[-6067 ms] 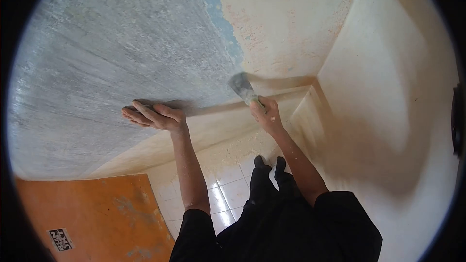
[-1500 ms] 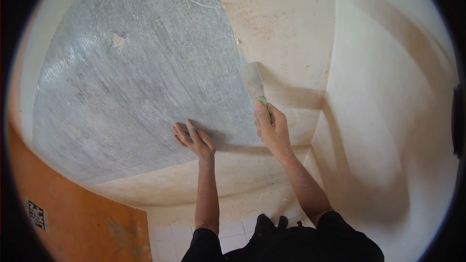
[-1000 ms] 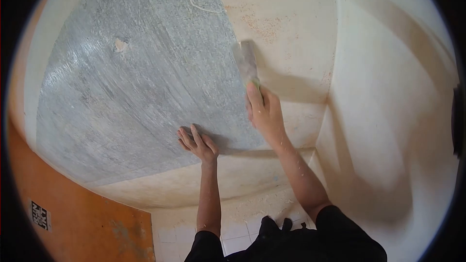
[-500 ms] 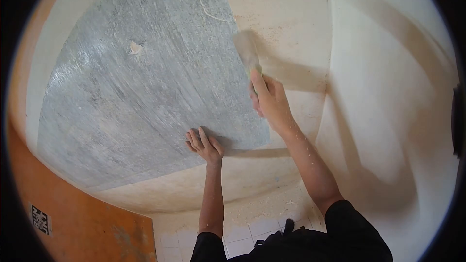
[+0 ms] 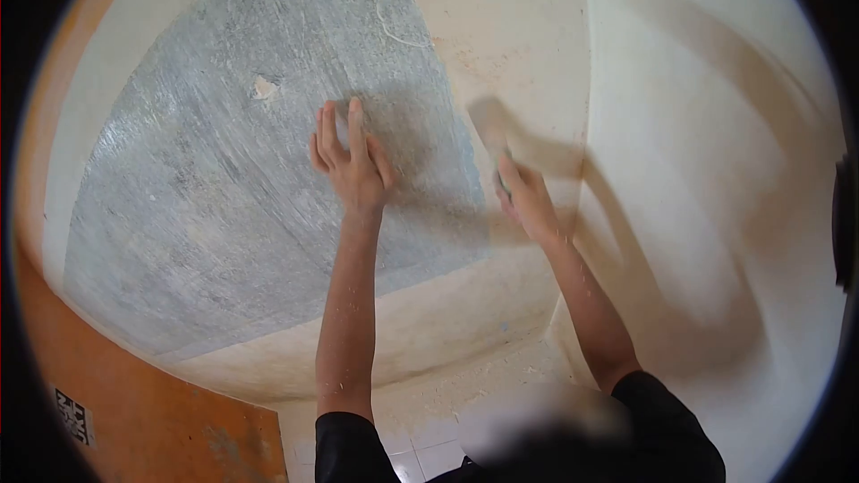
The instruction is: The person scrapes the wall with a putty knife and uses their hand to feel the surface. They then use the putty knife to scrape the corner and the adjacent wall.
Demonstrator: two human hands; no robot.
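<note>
A large grey-blue patch (image 5: 224, 188) with a rough, streaky surface covers much of the cream wall. My left hand (image 5: 355, 161) lies against this patch with its fingers spread, holding nothing. To its right, my right hand (image 5: 530, 197) is closed on the handle of a scraper (image 5: 489, 125). The scraper's blade is blurred by motion and is over the cream wall, just right of the patch's edge. Whether the blade touches the wall cannot be made out. A small pale chip (image 5: 264, 88) shows in the patch, up and left of my left hand.
An orange surface (image 5: 161, 411) with a black-and-white sticker (image 5: 74, 417) is at lower left. White floor tiles (image 5: 438, 458) with scattered flakes show at the bottom. A pale side wall (image 5: 680, 170) stands at right, with shadows on it. A blurred pale shape crosses my dark clothing.
My left hand has moved up the grey-blue patch. My right hand and the scraper have moved down and right, off the patch's edge. The view has shifted slightly.
</note>
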